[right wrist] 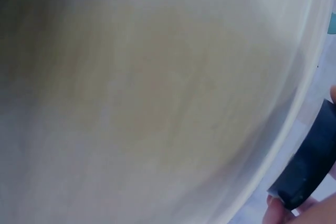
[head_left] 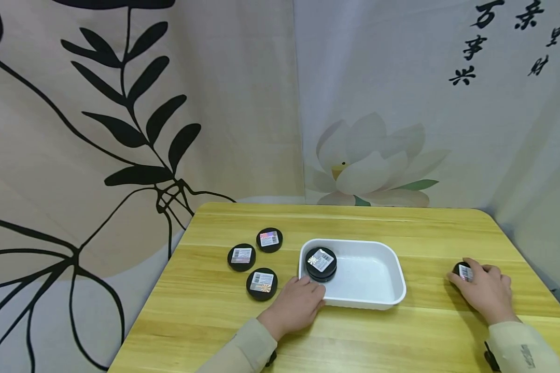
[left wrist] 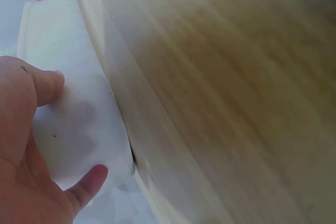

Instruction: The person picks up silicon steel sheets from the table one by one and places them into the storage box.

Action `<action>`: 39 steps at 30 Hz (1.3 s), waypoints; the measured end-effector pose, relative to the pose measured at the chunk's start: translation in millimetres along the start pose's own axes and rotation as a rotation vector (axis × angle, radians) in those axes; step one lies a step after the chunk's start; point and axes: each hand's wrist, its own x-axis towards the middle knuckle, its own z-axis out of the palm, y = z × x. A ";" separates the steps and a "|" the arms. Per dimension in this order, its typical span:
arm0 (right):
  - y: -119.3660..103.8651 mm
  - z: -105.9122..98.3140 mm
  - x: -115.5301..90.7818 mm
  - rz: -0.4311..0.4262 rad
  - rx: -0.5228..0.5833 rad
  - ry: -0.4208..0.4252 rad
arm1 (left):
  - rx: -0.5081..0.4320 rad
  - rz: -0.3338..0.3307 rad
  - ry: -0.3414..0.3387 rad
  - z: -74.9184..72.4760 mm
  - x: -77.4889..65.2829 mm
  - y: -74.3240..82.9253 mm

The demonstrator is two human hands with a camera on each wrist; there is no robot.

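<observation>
A white rectangular tray [head_left: 368, 302] sits on the table, with black round flat jars [head_left: 321, 261] stacked at its left end. My left hand [head_left: 297, 305] grips the tray's near left corner. In the left wrist view, the thumb and a finger of that hand [left wrist: 26, 145] lie against the tray's outer wall [left wrist: 79, 114]. Far to the right, my right hand [head_left: 487, 291] pinches another black round jar [head_left: 463, 271] with a white label. The right wrist view shows the dark side of this jar [right wrist: 310, 161] between the fingertips; whether it touches the table cannot be told.
Left of the tray lie three more black jars: one at the back [head_left: 269, 240], one to the left [head_left: 241, 257] and one nearer [head_left: 262, 284]. The wooden table [head_left: 205, 331] ends at a printed curtain [head_left: 252, 103] behind.
</observation>
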 end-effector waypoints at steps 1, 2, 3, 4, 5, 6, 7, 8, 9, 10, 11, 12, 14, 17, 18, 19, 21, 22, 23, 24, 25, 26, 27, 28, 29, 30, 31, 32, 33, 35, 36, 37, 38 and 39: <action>-0.6 0.0 -0.6 0.005 0.003 0.000 | 0.003 0.001 0.003 0.3 0.0 -0.1; -1.2 0.0 -1.0 0.007 0.002 0.002 | 0.005 0.003 0.006 0.5 -0.1 -0.2; -1.8 0.0 -1.5 0.009 0.003 0.004 | 0.008 0.004 0.010 0.7 -0.1 -0.3; -2.4 0.0 -1.9 0.011 0.001 0.007 | 0.010 0.006 0.014 0.9 -0.1 -0.3; -2.8 0.1 -2.2 0.011 -0.002 0.010 | 0.013 0.007 0.018 1.0 -0.1 -0.4; -3.1 0.2 -2.5 0.009 -0.005 0.013 | 0.015 0.009 0.022 1.1 -0.2 -0.4; -3.4 0.3 -2.9 0.008 -0.007 0.016 | 0.016 0.009 0.023 1.3 -0.3 -0.4; -3.9 0.4 -3.3 0.007 -0.008 0.019 | 0.015 0.010 0.024 1.5 -0.4 -0.4; -4.4 0.4 -3.7 0.005 -0.009 0.022 | 0.014 0.010 0.024 1.5 -0.4 -0.4; -4.9 0.4 -4.0 0.005 -0.009 0.024 | 0.013 0.011 0.024 1.8 -0.5 -0.4; -5.5 0.6 -4.3 0.002 -0.010 0.027 | 0.012 0.012 0.023 2.0 -0.6 -0.4; -6.3 0.8 -4.8 0.001 -0.011 0.031 | 0.011 0.012 0.023 2.1 -0.7 -0.4; -8.3 0.5 -5.1 -0.005 -0.011 0.040 | 0.013 0.012 0.024 2.3 -0.9 -0.5; -12.1 -0.5 -6.1 -0.015 -0.021 0.054 | 0.017 0.012 0.030 2.3 -0.7 -0.6; -13.8 -1.2 -6.6 -0.017 -0.024 0.057 | 0.018 0.012 0.030 2.4 -0.5 -0.6; -15.4 -1.9 -6.9 -0.020 -0.027 0.061 | 0.017 0.012 0.029 2.4 -0.4 -0.6; -19.0 -2.9 -7.9 -0.024 -0.030 0.064 | 0.016 0.011 0.025 2.2 -0.1 -0.6; -20.8 -3.5 -8.3 -0.023 -0.028 0.065 | 0.015 0.011 0.023 2.1 0.0 -0.6; -22.6 -3.9 -8.8 -0.021 -0.026 0.066 | 0.015 0.010 0.020 1.9 0.0 -0.6; -24.2 -4.1 -9.1 -0.021 -0.024 0.067 | 0.014 0.009 0.018 1.6 0.1 -0.6; -25.6 -4.4 -9.2 -0.021 -0.021 0.068 | 0.014 0.008 0.017 1.3 0.1 -0.6; -26.8 -4.4 -9.3 -0.021 -0.021 0.070 | 0.013 0.008 0.017 1.1 0.1 -0.6; -27.8 -4.5 -9.5 -0.019 -0.019 0.070 | 0.011 0.007 0.017 0.8 0.1 -0.6; -28.6 -4.5 -9.8 -0.020 -0.020 0.072 | 0.010 0.007 0.017 0.7 0.1 -0.6; -29.3 -4.4 -10.1 -0.023 -0.022 0.074 | 0.009 0.007 0.018 0.7 0.1 -0.7; -29.6 -4.1 -10.3 -0.027 -0.025 0.076 | 0.008 0.007 0.019 0.7 0.1 -0.7; -29.9 -3.9 -10.6 -0.031 -0.026 0.077 | 0.008 0.009 0.021 0.9 0.0 -0.7; -30.2 -3.6 -11.0 -0.034 -0.027 0.080 | 0.008 0.010 0.023 1.0 0.0 -0.8; -30.6 -3.5 -11.5 -0.039 -0.026 0.082 | 0.008 0.011 0.025 1.2 0.0 -0.8; -31.0 -2.9 -12.2 -0.048 -0.025 0.087 | 0.011 0.013 0.027 1.4 0.0 -1.0; -31.2 -2.6 -12.3 -0.050 -0.023 0.089 | 0.012 0.014 0.029 1.6 0.0 -1.1; -31.5 -2.5 -12.4 -0.052 -0.022 0.091 | 0.014 0.014 0.031 2.1 0.0 -1.2; -31.7 -2.3 -12.5 -0.054 -0.021 0.092 | 0.015 0.015 0.033 2.3 0.1 -1.3; -32.1 -2.1 -12.5 -0.057 -0.021 0.094 | 0.017 0.016 0.035 2.4 0.0 -1.3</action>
